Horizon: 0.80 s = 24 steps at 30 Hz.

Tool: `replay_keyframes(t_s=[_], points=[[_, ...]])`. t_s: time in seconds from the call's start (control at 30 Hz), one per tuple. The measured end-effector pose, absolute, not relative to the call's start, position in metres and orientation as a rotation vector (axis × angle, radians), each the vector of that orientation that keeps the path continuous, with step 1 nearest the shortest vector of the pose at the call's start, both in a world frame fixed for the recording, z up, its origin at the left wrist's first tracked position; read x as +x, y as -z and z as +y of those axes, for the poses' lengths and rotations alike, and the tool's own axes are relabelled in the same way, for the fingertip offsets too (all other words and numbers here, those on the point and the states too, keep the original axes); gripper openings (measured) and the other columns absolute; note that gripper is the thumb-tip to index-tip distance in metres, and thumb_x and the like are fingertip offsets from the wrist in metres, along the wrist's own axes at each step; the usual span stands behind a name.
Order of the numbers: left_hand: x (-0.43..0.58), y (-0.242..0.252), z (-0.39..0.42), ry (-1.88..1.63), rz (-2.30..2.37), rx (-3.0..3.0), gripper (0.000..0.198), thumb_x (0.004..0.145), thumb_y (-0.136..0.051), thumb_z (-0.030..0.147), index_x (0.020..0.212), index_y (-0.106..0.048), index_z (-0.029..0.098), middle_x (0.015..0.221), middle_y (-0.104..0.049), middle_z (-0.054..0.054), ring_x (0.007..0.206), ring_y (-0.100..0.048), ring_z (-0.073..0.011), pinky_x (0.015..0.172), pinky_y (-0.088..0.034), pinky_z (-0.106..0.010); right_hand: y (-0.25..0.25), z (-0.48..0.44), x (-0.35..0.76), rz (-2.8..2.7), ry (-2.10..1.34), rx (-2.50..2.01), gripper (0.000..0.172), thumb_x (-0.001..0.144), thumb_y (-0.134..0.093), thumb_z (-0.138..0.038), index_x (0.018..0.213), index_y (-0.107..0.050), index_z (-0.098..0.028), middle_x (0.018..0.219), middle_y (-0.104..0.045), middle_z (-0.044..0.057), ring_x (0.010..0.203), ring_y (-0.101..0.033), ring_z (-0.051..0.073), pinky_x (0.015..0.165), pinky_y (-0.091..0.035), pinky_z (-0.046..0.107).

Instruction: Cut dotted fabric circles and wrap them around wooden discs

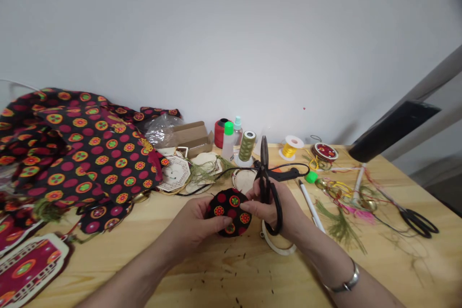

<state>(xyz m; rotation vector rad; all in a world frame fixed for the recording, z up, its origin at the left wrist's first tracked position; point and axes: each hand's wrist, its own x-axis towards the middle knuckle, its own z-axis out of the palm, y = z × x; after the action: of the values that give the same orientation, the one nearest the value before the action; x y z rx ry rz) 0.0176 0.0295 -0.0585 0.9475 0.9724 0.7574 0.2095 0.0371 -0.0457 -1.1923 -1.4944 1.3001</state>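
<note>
Between my two hands is a round fabric-covered disc, black with red dots and orange flowers. My left hand grips its left side, thumb on top. At its right edge the thumb and fingers of my right hand pinch it too. That same hand carries black-handled scissors, blades pointing up, with a handle loop around the back of the hand. A pale wooden ring lies under my right wrist, partly hidden. Small dark clippings dot the table below the disc.
Patterned cloth is heaped on the left, near framed ornaments. Along the wall stand a green thread spool, a green-capped bottle and a yellow thread spool. A white pen, loose threads and other scissors lie right.
</note>
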Motion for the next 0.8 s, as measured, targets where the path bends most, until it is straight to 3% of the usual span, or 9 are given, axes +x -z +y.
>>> replay_keyframes(t_s=[0.17,0.37,0.67,0.8], points=[[0.017,0.057,0.028,-0.788,0.946,0.919,0.023,0.064,-0.079,0.019,0.087,-0.076,0.017,0.085,-0.077,-0.007,0.073,-0.069,-0.0176,0.071,-0.053,-0.025,0.047,0.037,0.208,-1.518,-1.257,-1.245,0.029,0.066,-0.072,-0.027,0.07,-0.044,-0.02,0.066,-0.053,-0.004,0.058,-0.045,0.01,0.053,-0.039,0.022],[0.017,0.063,0.03,-0.906,0.903,0.854,0.034,0.066,-0.079,0.021,0.1,-0.073,0.02,0.094,-0.076,-0.004,0.079,-0.069,-0.0159,0.075,-0.054,-0.025,0.056,0.037,0.201,-1.315,-1.267,-1.172,0.033,0.063,-0.075,-0.034,0.069,-0.045,-0.02,0.062,-0.049,-0.006,0.056,-0.044,0.009,0.053,-0.038,0.023],[0.013,0.062,0.03,-0.905,1.031,0.799,0.029,0.064,-0.08,0.029,0.09,-0.075,0.016,0.083,-0.077,-0.007,0.069,-0.069,-0.0168,0.059,-0.051,-0.022,0.051,0.038,0.202,-1.265,-1.268,-1.188,0.048,0.056,-0.081,-0.047,0.07,-0.044,-0.02,0.061,-0.048,-0.006,0.054,-0.041,0.01,0.05,-0.034,0.023],[0.01,0.058,0.033,-0.913,1.076,0.809,0.03,0.063,-0.081,0.029,0.089,-0.075,0.017,0.083,-0.078,-0.007,0.069,-0.07,-0.018,0.06,-0.052,-0.023,0.037,0.037,0.22,-1.653,-1.158,-1.282,0.047,0.068,-0.067,-0.061,0.076,-0.046,-0.02,0.062,-0.043,-0.005,0.054,-0.037,0.01,0.049,-0.031,0.023]])
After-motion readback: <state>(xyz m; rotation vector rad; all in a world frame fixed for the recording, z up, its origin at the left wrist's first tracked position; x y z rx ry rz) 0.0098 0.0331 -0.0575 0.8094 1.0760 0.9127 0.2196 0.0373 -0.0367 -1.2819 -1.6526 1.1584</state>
